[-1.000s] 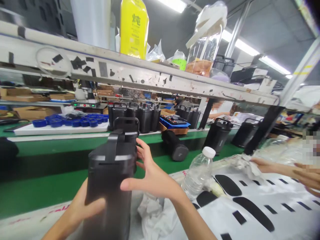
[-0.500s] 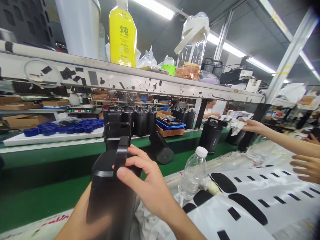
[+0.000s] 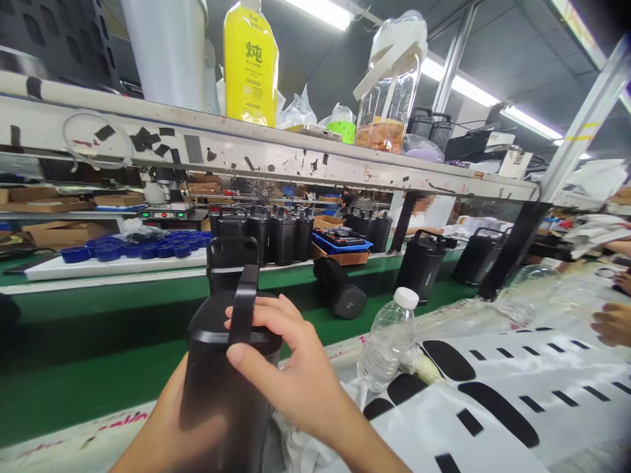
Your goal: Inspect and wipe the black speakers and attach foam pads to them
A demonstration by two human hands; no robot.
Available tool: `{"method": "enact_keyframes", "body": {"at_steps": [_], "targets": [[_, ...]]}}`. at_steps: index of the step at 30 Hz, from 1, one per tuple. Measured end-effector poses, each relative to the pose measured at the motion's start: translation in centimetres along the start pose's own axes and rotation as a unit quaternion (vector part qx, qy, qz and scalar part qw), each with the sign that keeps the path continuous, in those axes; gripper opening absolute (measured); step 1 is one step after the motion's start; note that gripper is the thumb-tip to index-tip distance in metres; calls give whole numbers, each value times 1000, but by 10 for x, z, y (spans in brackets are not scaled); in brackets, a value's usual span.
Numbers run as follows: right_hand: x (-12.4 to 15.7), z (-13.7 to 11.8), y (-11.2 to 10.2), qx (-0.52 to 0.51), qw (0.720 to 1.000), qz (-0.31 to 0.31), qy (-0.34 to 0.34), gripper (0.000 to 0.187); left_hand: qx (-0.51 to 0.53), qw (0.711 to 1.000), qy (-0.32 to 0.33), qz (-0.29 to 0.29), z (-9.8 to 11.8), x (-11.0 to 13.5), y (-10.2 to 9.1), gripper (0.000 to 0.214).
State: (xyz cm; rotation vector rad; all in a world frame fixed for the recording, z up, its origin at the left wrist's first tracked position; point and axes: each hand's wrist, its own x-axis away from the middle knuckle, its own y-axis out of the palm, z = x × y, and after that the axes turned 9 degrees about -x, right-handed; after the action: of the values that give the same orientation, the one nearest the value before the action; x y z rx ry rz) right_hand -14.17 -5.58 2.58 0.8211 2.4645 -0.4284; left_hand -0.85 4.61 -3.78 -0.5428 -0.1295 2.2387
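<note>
A green work surface point(image 3: 73, 376) stretches behind the nearly upright black canister point(image 3: 239, 397). The left hand point(image 3: 165, 410) seems to brace its side, finger spread hidden; the right hand point(image 3: 298, 358) curls fingers around the handle point(image 3: 245, 295). Bracing firmly should keep it steady.

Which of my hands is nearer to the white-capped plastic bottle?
Right: your right hand, at the black handle, is left of the bottle; your left hand is farther left.

Hands point(image 3: 292, 348) bare; L & R f'arms point(image 3: 362, 430) bare
</note>
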Motion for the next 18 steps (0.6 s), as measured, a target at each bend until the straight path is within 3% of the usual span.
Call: {"method": "enact_keyframes", "body": {"at_steps": [2,7,13,18], "targets": [[-1,-1,-1,4,1000,11,-5,21,20,1000,-23,-6,6,1,1,80],[-2,-5,-14,26,998,-62,-6,48,18,999,-42,0,11,2,4,54],[-1,-5,-8,14,1000,-5,17,37,24,1000,-15,6,8,2,5,49],[-1,-8,-16,19,997,-68,22,47,16,1000,-10,7,3,1,3,52]]}}
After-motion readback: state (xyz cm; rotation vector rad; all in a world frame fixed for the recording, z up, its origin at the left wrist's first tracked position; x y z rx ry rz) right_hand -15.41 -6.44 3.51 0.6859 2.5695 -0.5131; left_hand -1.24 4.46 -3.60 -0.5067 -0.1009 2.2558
